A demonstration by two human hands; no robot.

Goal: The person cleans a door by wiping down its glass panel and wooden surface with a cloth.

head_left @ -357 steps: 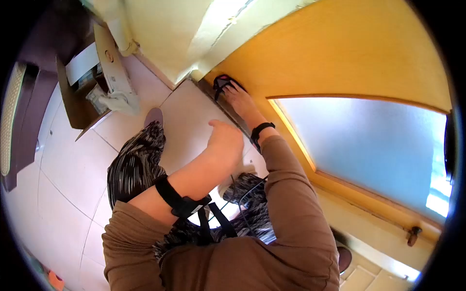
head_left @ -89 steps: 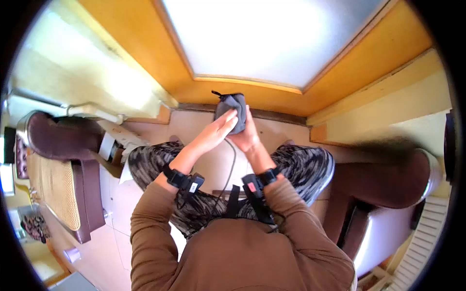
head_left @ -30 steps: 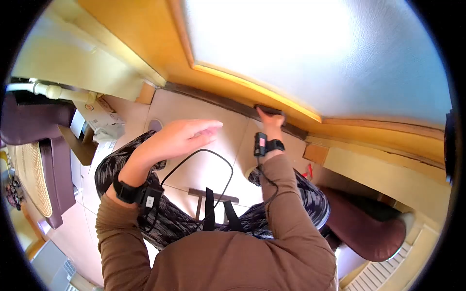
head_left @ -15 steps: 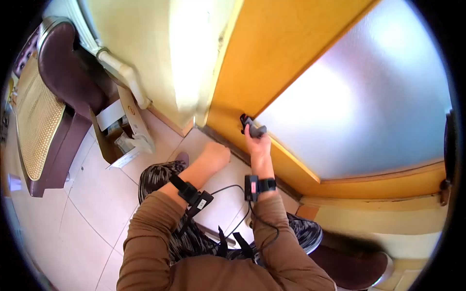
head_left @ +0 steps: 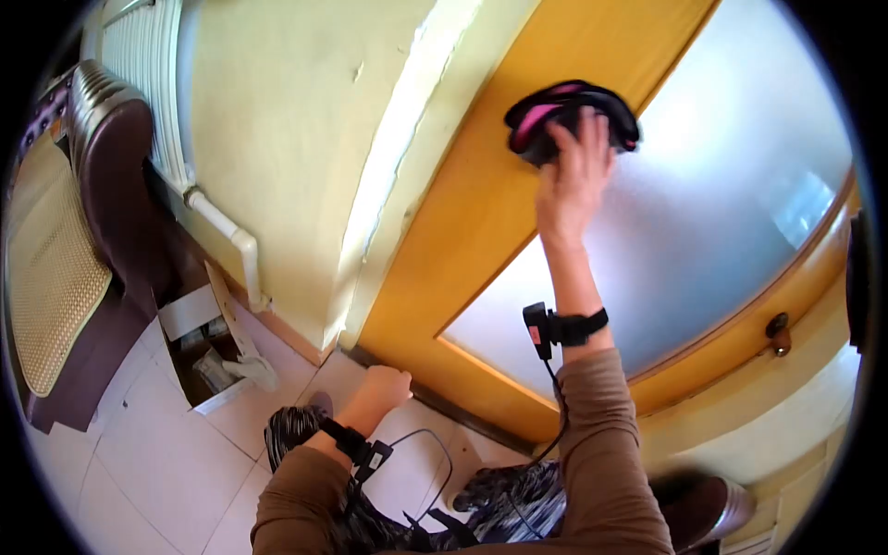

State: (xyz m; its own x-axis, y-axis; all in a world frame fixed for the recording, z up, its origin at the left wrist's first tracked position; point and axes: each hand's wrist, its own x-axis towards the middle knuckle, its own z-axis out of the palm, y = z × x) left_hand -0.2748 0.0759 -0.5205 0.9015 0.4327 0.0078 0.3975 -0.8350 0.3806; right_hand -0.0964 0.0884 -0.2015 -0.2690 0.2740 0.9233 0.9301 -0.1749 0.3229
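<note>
Grip of right hand holds black-pink item; open box contains plastic packet.

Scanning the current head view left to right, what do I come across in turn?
Woven seat → open cardboard box → left hand → right hand at a black-and-pink item → door handle.

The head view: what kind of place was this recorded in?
Probably a room in a home. A white radiator hangs on the wall, a brown padded seat with a woven mat stands at the left, and there is a wooden door with a frosted pane.
</note>
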